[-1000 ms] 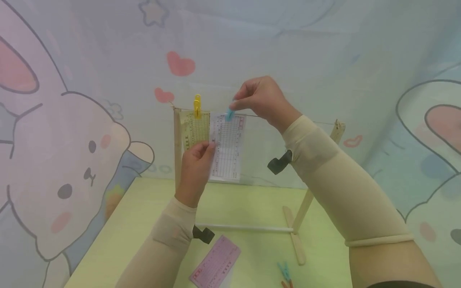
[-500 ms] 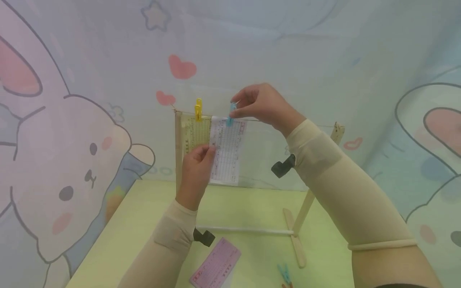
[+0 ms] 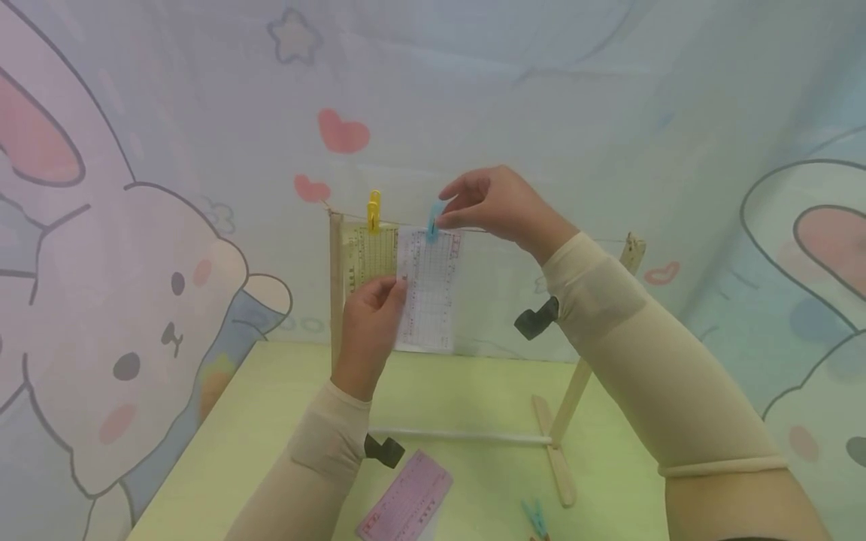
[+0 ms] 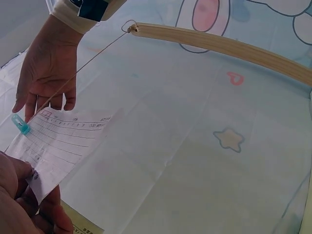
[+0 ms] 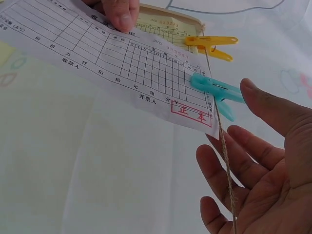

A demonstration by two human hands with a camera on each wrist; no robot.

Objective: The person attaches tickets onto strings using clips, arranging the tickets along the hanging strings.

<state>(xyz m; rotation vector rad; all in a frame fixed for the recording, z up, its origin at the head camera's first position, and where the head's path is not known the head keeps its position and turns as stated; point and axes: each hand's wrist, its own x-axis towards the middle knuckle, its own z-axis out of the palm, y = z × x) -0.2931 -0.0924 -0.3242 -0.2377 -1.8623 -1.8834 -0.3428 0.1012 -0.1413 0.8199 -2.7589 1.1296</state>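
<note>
A white receipt sheet (image 3: 429,308) with a printed grid hangs from a thin string (image 5: 225,161), clipped by a light blue clothespin (image 5: 214,87). My left hand (image 3: 368,319) pinches the sheet's left edge between thumb and fingers. Beside the clothespin is my right hand (image 3: 507,207), its fingers spread apart. In the right wrist view its thumb tip lies at the end of one clothespin handle, and the other fingers are away from the clip. To the left, a yellow clothespin (image 3: 373,213) holds a yellowish receipt sheet (image 3: 375,252) on the same string, partly behind my left hand.
The string runs between two wooden posts (image 3: 632,254), joined low down by a white rod (image 3: 473,436). On the yellow-green table (image 3: 271,391) lie a pink receipt sheet (image 3: 409,492) and, near the front, another blue clothespin (image 3: 534,517). A cartoon-printed cloth (image 3: 609,98) hangs behind.
My right fingers have loosened from the blue clothespin and spread apart; it stays clipped on the white sheet and string. My left hand keeps its pinch. The whole view has shifted slightly downward.
</note>
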